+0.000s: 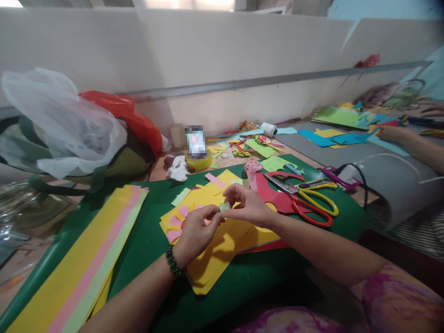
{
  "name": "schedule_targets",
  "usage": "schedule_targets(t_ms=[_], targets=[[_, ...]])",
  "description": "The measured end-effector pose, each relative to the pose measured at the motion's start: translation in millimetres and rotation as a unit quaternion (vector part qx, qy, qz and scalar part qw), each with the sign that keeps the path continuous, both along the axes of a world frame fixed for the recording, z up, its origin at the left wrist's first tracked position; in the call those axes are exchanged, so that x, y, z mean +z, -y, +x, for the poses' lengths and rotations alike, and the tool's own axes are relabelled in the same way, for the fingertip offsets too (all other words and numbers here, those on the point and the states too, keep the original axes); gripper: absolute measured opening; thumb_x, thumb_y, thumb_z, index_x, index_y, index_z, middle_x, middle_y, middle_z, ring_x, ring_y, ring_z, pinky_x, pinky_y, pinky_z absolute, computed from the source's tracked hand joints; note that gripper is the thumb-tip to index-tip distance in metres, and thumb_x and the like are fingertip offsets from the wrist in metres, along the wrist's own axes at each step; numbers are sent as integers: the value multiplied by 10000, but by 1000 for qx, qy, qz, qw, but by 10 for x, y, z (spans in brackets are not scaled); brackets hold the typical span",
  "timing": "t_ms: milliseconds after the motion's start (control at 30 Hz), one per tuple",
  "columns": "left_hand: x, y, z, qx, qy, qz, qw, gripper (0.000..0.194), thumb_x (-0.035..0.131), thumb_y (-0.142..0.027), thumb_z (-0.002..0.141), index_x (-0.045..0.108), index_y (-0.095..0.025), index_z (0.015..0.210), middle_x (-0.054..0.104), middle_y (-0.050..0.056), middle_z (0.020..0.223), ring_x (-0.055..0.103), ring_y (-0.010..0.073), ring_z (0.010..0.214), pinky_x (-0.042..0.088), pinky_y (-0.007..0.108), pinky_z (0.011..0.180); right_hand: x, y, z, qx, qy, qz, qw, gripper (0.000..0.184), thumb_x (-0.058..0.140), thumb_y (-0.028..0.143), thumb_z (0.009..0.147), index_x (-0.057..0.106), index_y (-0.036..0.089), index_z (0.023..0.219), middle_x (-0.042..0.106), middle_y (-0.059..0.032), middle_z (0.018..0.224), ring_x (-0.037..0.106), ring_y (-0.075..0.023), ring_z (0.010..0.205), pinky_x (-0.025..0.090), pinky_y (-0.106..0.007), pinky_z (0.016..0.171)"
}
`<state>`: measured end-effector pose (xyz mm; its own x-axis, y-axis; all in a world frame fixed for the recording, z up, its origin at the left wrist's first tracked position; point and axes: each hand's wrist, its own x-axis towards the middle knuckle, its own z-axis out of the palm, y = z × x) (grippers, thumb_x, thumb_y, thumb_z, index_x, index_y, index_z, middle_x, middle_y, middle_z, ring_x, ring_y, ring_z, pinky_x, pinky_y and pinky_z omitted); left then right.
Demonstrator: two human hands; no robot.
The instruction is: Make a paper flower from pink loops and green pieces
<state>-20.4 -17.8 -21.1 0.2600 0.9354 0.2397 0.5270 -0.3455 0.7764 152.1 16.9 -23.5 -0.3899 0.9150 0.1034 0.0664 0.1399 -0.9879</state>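
Observation:
A small light-green paper piece (225, 207) is pinched between my two hands, above a stack of yellow paper (217, 259). My left hand (196, 229), with a dark beaded bracelet at the wrist, is closed on its left side. From the right, my right hand (248, 206) holds it between thumb and fingers. Partly hidden behind my left hand is a pink and yellow paper flower (176, 221) lying on the yellow sheets. To the right of my hands rest red-and-yellow-handled scissors (294, 192) on red paper (277, 201).
Long yellow, pink and green strips (100, 249) lie on the green mat (138, 231) at left. Bags (79, 125) stand behind them. A phone (196, 142), pixelated, stands at the back near paper scraps (256, 145). Another person's hand (391, 133) touches blue paper at right.

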Motion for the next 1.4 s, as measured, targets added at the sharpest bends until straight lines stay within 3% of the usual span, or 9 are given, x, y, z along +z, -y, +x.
schedule_targets(t_ms=[467, 1033, 1233, 1400], targets=[[1, 22, 1, -3, 11, -6, 1000, 236, 484, -286, 839, 622, -188, 674, 680, 3, 622, 617, 138, 599, 445, 228, 561, -48, -20, -16, -9, -55, -22, 998, 349, 744, 286, 640, 496, 203, 870, 623, 40, 653, 589, -122, 615, 441, -272, 606], [7, 30, 6, -26, 13, -26, 999, 229, 494, -298, 849, 637, -183, 711, 695, 16, 673, 631, 147, 648, 470, 236, 612, -27, 6, -19, 2, -50, -7, 999, 335, 693, 288, 654, 503, 207, 918, 597, 18, 735, 586, -137, 705, 446, -274, 628], [22, 38, 19, -29, 33, -45, 998, 184, 527, -348, 837, 621, -190, 833, 677, 29, 821, 605, 160, 737, 482, 269, 660, -63, 15, -36, -10, -56, 30, 998, 310, 656, 288, 696, 495, 210, 948, 554, 32, 727, 560, -123, 676, 444, -265, 611], [-41, -2, 38, -18, 62, -42, 997, 154, 550, -336, 807, 575, -189, 766, 635, 28, 785, 583, 153, 725, 483, 271, 665, -84, 84, -71, 2, -38, 102, 994, 297, 636, 273, 746, 476, 226, 992, 564, 36, 735, 593, -133, 700, 481, -300, 684]])
